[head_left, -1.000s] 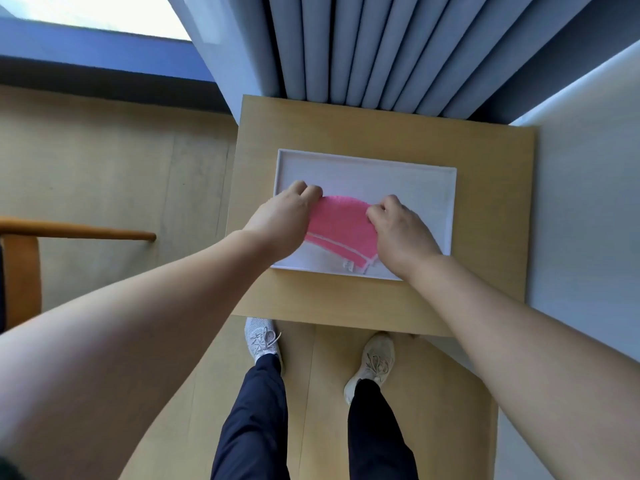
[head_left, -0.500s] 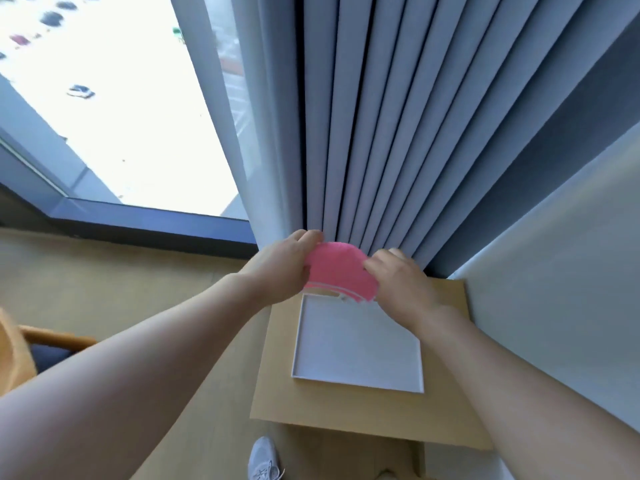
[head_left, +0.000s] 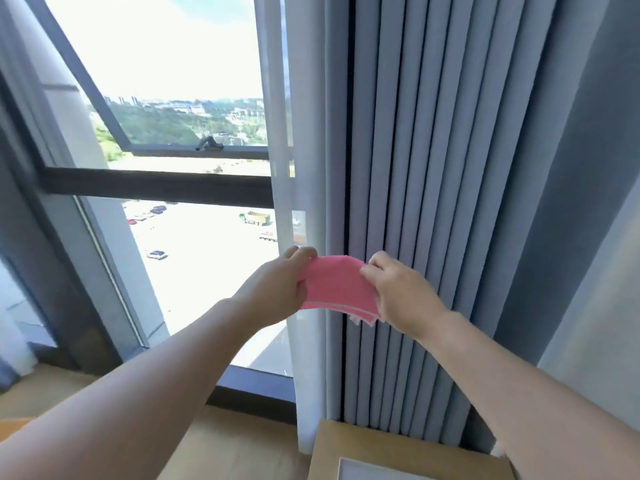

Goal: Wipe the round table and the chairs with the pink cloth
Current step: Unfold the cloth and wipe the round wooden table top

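Two hands held the pink cloth (head_left: pixel 337 289) in the air in front of the grey curtain (head_left: pixel 433 202), well above the small wooden tabletop (head_left: pixel 398 452) at the lower edge of the view. The left hand (head_left: pixel 277 289) pinched the cloth's left edge between thumb and fingers; the right hand (head_left: pixel 398 292) pinched its right edge likewise. The cloth appeared folded, its white-trimmed lower edge sagging in a shallow curve between the two grips. A corner of a white tray (head_left: pixel 374 471) showed on the tabletop. The window (head_left: pixel 194 168) stood to the left, one pane tilted open.

Neither the round table nor any chair was in view, so no wiping could be confirmed; the task was judged to be at the carrying stage.

Risks noted: both grips were edge pinches only, so a turn of the body with one pinch loosened could let the folded cloth fall open or drop to the floor and pick up dirt. The cloth hung near the curtain pleats and could brush or snag there. With the view raised, the tabletop below went largely unwatched.
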Tool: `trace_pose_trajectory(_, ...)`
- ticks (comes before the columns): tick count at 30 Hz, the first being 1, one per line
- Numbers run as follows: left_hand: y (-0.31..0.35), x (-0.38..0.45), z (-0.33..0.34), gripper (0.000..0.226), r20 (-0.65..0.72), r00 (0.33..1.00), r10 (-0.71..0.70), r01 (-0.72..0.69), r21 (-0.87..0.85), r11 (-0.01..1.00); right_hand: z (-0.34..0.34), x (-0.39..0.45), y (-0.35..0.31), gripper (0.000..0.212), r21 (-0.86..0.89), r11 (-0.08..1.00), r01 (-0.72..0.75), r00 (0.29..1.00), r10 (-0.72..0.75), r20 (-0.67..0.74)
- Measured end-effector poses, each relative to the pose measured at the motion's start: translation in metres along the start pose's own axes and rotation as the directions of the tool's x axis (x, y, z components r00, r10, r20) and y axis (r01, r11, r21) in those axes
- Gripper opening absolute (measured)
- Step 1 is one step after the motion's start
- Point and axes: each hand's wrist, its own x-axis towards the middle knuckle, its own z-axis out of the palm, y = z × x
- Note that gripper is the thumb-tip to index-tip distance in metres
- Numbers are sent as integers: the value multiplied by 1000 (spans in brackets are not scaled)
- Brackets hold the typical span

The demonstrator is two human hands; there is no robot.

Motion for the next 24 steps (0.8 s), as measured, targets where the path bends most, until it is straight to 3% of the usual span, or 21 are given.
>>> trace_pose_trajectory(11,41,-88,-116,50,-266,948,-176,234,204,951,-73,39,-72,20,39,944,329,930,-316,-189)
trace_pose_trajectory(18,51,-206,-177,43,-382,886,-264,383,281,880,-87,33,-181,17,97,840,533,827,-493,-271)
trace_pose_trajectory(24,58,-334,-238,40,-432,835,-341,508,366,780,-99,8,-308,22,162,685,711,693,-642,-328)
